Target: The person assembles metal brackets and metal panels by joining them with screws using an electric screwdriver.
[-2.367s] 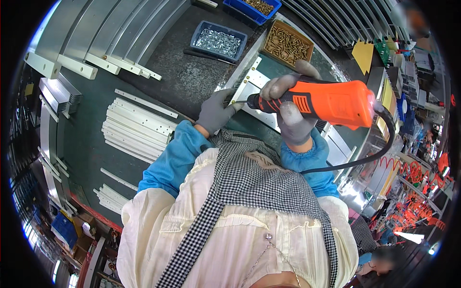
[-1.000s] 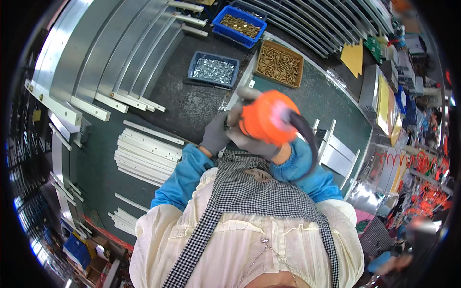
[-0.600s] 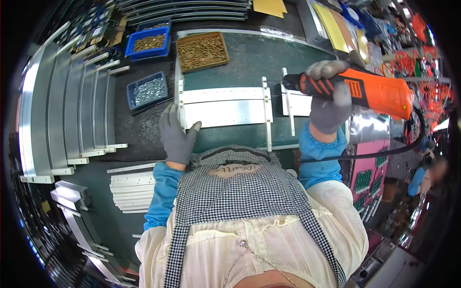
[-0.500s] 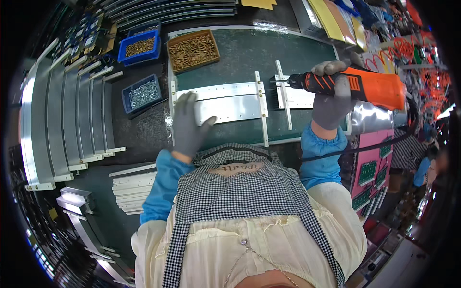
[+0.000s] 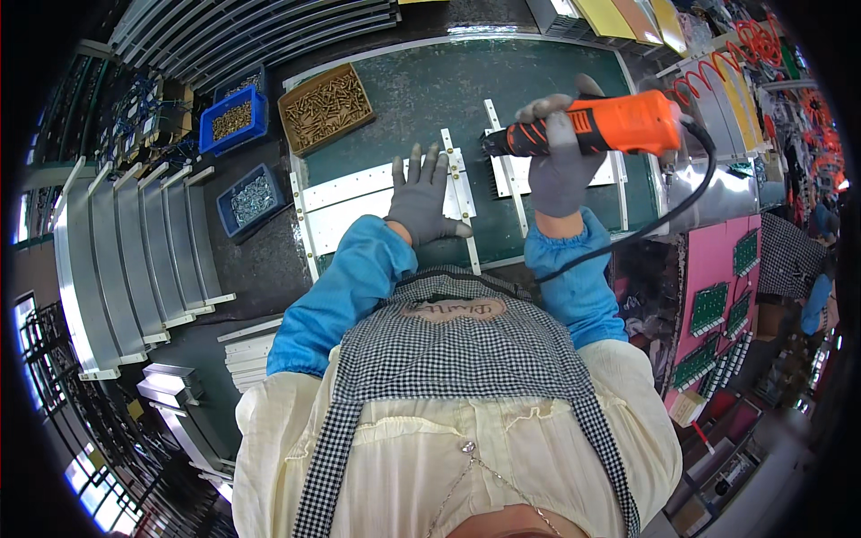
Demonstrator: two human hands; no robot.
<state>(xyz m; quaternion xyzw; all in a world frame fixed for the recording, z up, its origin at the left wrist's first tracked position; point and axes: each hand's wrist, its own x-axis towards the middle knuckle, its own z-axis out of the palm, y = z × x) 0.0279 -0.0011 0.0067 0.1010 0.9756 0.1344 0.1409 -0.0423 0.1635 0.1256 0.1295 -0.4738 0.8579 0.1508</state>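
Note:
In grey gloves, both hands are over the green bench mat. My left hand (image 5: pixel 423 199) lies flat with fingers spread on a silvery metal panel (image 5: pixel 345 199), near its right end. White drilled strips cross both ends of that panel; brass-coloured screw heads show on the right strip (image 5: pixel 458 175). My right hand (image 5: pixel 563 152) is wrapped round an orange and black electric screwdriver (image 5: pixel 619 124), held level above the bench. Its front end points left, over a second panel (image 5: pixel 516 175) with a strip across it. My right hand and the tool hide part of that panel.
A cardboard tray of brass-coloured screws (image 5: pixel 350 73), a blue bin of screws (image 5: pixel 261 109) and a bin of silvery fasteners (image 5: pixel 221 215) stand at left. Long metal panels (image 5: pixel 134 269) stack at far left. White strips (image 5: pixel 235 359) lie nearby. A black cable (image 5: pixel 686 211) trails from the screwdriver.
My left hand has moved right along the panel, from its left end to near the right strip. The screwdriver in my right hand has shifted left in view, and the whole view has turned slightly.

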